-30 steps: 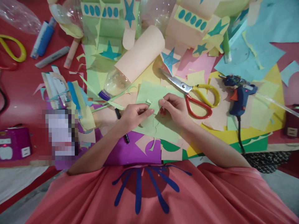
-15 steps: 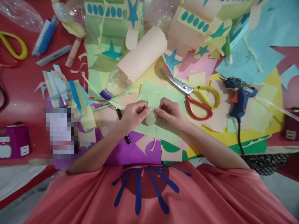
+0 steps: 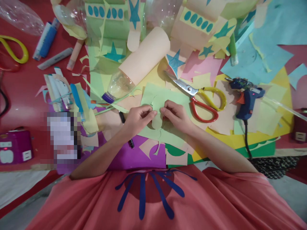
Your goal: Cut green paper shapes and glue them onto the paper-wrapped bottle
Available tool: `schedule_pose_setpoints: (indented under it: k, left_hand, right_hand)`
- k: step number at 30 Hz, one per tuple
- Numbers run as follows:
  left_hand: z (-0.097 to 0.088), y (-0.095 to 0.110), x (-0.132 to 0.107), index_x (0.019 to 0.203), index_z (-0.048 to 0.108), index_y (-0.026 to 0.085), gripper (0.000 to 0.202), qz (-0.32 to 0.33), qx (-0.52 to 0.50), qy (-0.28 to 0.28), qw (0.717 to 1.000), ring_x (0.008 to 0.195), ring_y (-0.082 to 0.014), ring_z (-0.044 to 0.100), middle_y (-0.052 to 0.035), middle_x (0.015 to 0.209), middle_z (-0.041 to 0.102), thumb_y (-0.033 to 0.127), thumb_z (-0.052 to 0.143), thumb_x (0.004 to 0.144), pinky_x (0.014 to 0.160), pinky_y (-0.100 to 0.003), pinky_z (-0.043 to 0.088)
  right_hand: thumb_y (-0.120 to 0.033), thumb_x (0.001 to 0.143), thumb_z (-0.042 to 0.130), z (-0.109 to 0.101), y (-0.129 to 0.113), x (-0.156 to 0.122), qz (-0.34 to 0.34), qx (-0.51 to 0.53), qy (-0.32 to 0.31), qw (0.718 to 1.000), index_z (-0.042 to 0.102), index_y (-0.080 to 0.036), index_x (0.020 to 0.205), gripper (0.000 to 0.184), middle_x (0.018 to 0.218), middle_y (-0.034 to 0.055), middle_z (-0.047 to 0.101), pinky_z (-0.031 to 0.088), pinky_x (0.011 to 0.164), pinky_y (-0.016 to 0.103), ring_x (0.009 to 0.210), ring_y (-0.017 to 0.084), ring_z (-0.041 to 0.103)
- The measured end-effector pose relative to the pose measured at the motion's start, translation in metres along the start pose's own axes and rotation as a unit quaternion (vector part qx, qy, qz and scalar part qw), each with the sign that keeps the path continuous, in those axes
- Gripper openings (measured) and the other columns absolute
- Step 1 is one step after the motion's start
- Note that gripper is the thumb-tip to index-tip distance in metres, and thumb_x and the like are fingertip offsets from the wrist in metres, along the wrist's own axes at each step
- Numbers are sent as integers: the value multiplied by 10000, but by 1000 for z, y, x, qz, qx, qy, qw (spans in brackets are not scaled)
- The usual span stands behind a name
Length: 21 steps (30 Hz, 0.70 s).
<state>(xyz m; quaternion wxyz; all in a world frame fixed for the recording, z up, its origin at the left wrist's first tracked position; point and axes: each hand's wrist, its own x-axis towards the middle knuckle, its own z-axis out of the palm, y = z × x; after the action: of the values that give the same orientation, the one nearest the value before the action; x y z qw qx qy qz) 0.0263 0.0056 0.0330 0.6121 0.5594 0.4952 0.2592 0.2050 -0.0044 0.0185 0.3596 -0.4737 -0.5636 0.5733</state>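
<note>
My left hand [image 3: 140, 118] and my right hand [image 3: 177, 115] face each other over a light green paper sheet [image 3: 176, 134]. Between them they pinch a small pale green paper cutout [image 3: 157, 122] by its two sides. Its rounded lower end shows below my thumbs; the fingertips cover part of its middle. Just right of my right hand lie large scissors [image 3: 189, 89] with one yellow and one red handle. Beyond my left hand rests a clear bottle [image 3: 121, 85] wrapped in a peach paper tube [image 3: 146, 56]. A black pen [image 3: 130, 142] lies partly under my left forearm.
On the right sits a blue glue gun [image 3: 250, 103] with its cord running toward me. Markers [image 3: 49, 40] and paper scraps cover the left side, near a purple box [image 3: 15, 147]. Decorated paper pieces with blue stars [image 3: 176, 62] lie along the back.
Both hands stay almost in place on the cutout. Its rounded lower end has shifted slightly to the right and shows a little more broadly between the thumbs.
</note>
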Motion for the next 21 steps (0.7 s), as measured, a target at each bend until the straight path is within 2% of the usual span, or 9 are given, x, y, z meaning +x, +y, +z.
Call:
schedule_pose_setpoints:
  k: [4, 11, 16, 21]
  left_hand:
    - [-1, 0, 0, 551, 432, 198, 435, 12, 41, -10, 999, 495, -81, 359, 52, 490, 398, 471, 624, 830, 472, -224, 275]
    - [-3, 0, -1, 554, 461, 196, 384, 1, 123, -36, 992, 517, -93, 401, 38, 499, 444, 411, 559, 856, 496, -224, 302]
    - [-3, 0, -1, 549, 434, 195, 392, 4, 106, -40, 994, 510, -86, 373, 50, 496, 393, 399, 567, 856, 498, -230, 288]
    - [-1, -1, 0, 560, 443, 198, 413, 5, 35, -10, 999, 510, -89, 405, 46, 511, 415, 450, 612, 841, 494, -235, 307]
  right_hand:
    - [-476, 903, 607, -2, 0, 0, 8, 18, 16, 1000, 436, -227, 672, 380, 555, -50, 485, 345, 504, 249, 524, 91, 437]
    - [-446, 898, 643, -3, 0, 2, 12, 79, 55, 995, 488, -221, 687, 345, 546, -57, 480, 375, 482, 237, 497, 89, 461]
    - [-481, 900, 634, -2, -1, 2, 11, 74, 59, 995, 481, -221, 679, 374, 547, -59, 465, 366, 483, 240, 495, 88, 455]
    - [-573, 878, 641, -2, -2, 1, 0, 16, 31, 999, 472, -224, 727, 416, 596, -54, 472, 336, 511, 254, 535, 87, 414]
